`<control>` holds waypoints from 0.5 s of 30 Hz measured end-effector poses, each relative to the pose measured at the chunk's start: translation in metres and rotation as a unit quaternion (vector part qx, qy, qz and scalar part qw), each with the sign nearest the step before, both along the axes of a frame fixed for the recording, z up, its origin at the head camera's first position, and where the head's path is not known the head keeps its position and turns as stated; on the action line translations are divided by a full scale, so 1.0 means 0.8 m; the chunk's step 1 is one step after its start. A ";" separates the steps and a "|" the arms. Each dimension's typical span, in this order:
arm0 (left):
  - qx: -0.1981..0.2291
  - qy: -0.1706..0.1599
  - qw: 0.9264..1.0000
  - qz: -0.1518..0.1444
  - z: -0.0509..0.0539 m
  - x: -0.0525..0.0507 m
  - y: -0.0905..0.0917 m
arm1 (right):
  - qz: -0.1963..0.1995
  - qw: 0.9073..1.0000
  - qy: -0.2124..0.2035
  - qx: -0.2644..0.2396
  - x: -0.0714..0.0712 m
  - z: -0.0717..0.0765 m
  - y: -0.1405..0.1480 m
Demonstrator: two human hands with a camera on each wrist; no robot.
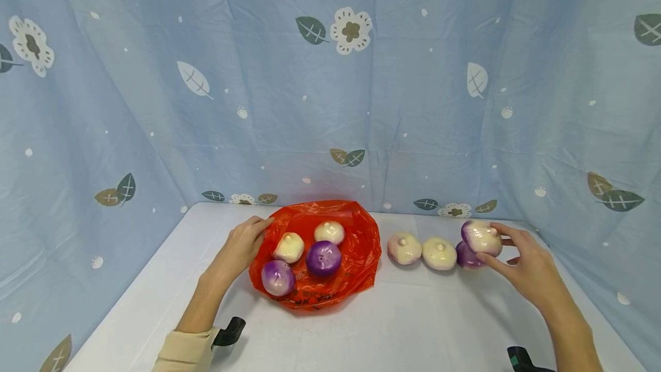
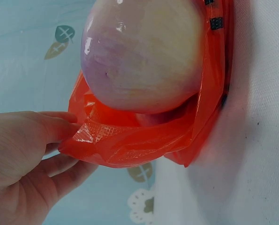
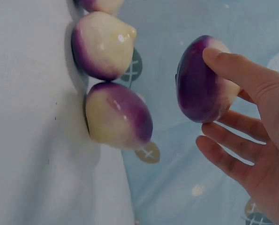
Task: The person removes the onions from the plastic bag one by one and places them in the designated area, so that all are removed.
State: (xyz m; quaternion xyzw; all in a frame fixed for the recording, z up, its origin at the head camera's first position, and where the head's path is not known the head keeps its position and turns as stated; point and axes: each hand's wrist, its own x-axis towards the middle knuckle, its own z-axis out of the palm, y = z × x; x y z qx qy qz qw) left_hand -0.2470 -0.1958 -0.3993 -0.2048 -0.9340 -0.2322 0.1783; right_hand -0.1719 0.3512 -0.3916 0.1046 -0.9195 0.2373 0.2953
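Now, right fingers [image 3: 235, 140] pinching a purple-and-white bulb [image 3: 197, 86], left fingers [image 2: 57, 127] pinching the red bag [image 1: 364, 248] by its edge.

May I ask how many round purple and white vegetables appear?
8 vegetables: four in the red plastic bag, three on the white table, one in the right hand; the bag may hide more.

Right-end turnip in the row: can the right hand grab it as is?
Probably not yet: the right hand already pinches another turnip, which partly covers the right-end turnip in the head view.
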 end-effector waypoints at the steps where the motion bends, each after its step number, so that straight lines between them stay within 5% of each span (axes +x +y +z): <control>1: 0.000 0.000 1.000 0.000 0.000 0.000 0.000 | -0.002 1.000 0.002 0.003 0.000 -0.001 0.002; 15: -0.003 -0.001 1.000 -0.004 0.001 0.000 0.001 | -0.033 0.999 0.001 -0.009 0.000 -0.010 0.030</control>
